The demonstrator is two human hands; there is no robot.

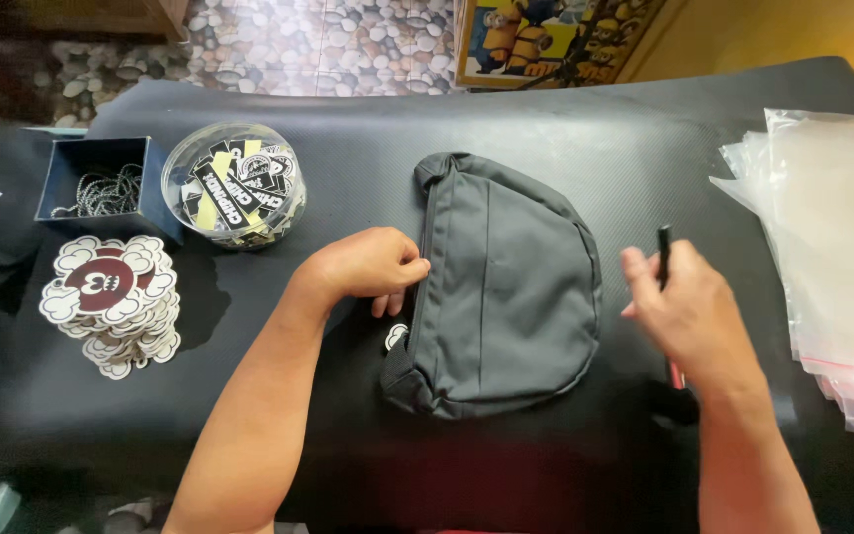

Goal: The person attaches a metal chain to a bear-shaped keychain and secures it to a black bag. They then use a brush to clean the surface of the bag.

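A dark grey half-round pouch bag [506, 287] lies flat in the middle of a black table [585, 138]. My left hand [368, 267] rests on the bag's left edge, fingers curled at the zipper side. A small white tag [395, 336] shows just below that hand, beside the bag. My right hand [689, 307] hovers to the right of the bag and holds a thin black pen-like stick [663, 252] upright between thumb and fingers.
A stack of clear plastic bags [827, 257] lies at the right edge. At the left stand a round clear tub of black-and-white labels [234, 183], a blue box of metal chains [101, 183] and a pile of cloud-shaped stickers [111, 297].
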